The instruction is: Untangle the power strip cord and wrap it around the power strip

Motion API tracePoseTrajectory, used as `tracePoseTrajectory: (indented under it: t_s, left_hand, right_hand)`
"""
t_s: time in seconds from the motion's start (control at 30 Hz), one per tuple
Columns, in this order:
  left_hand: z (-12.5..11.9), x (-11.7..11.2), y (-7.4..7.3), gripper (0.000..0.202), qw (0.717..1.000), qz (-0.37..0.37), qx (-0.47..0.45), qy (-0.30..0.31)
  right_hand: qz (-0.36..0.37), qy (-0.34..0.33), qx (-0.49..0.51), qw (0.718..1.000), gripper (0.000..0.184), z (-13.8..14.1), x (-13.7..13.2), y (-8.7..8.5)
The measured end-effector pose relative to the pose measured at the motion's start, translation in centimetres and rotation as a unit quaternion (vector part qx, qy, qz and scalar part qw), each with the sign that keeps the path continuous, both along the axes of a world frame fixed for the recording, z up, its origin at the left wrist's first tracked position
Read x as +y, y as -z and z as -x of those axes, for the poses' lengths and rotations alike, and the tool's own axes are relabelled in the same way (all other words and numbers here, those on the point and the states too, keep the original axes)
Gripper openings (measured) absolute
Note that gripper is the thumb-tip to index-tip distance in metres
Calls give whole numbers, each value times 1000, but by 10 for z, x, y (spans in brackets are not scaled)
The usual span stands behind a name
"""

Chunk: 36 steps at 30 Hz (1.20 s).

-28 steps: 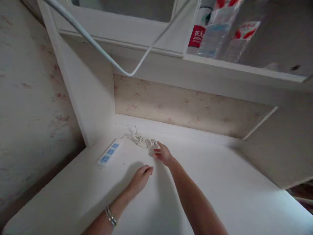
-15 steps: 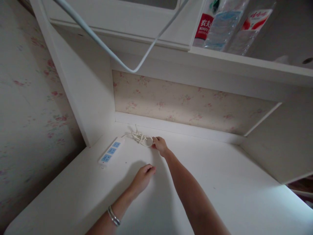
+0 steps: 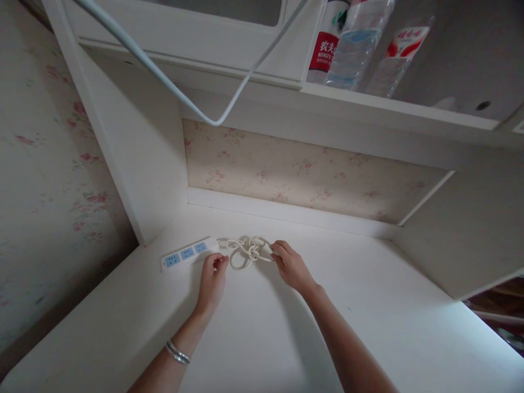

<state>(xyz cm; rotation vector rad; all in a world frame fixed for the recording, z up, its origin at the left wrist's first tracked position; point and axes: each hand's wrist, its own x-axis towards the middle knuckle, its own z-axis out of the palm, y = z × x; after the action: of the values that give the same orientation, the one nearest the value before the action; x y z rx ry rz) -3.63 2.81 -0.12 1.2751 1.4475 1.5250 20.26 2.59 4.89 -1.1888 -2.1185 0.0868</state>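
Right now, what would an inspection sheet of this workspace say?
Surface: white desk.
Job's things: power strip, blue sockets facing up; cream cord.
Clutter: plastic bottles on the shelf above.
Hands: left hand curled beside the power strip's right end, contact unclear; right hand grips the cream cord's right side.
Cables: cream cord in tangled loops on the desk.
Surroundings: floral wallpaper behind.

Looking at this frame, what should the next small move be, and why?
Perhaps the left hand should take hold of the cord's nearest loop: the right hand has the bundle's far side, the loops lie bunched between both hands, and the left is right beside them, near the power strip.
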Motion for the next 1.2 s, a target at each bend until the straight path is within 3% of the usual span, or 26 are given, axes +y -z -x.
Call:
tracePoseTrajectory:
  t_s: [0.13, 0.3, 0.4, 0.5, 0.63, 0.8, 0.93, 1.03, 1.13, 1.2]
  left_hand:
    - [-1, 2, 6, 35, 992, -35, 124, 14]
    - [-3, -1, 11, 50, 971, -75, 222, 47]
    - [-5, 1, 18, 57, 976, -45, 184, 107]
    - [-7, 4, 23, 69, 985, 4, 90, 150]
    - [-4, 5, 18, 86, 984, 52, -43, 165]
    - [2, 1, 1, 58, 970, 106, -30, 215]
    - [-1, -4, -5, 47, 977, 141, -19, 161]
    - [-5, -9, -9, 39, 975, 118, 20, 189]
    - [-8, -19, -17, 25, 953, 107, 7, 282]
    - [-11, -27, -23, 16, 933, 114, -18, 341]
  right_hand:
    - [-56, 22, -90, 994, 41, 0, -36, 11]
    - [-112, 57, -73, 989, 49, 9, -61, 32]
    - [-114, 40, -61, 991, 47, 15, -66, 34]
    - [-121, 9, -58, 991, 46, 19, -66, 30]
    - [-118, -14, -44, 992, 44, 17, -64, 26]
    - [-95, 4, 30, 995, 44, 8, -61, 27]
    - [-68, 23, 183, 980, 24, 1, -61, 30]
    - [21, 43, 320, 946, 21, -5, -60, 35]
    - [119, 67, 420, 897, 40, -11, -53, 39]
    - [144, 72, 460, 873, 42, -14, -47, 40]
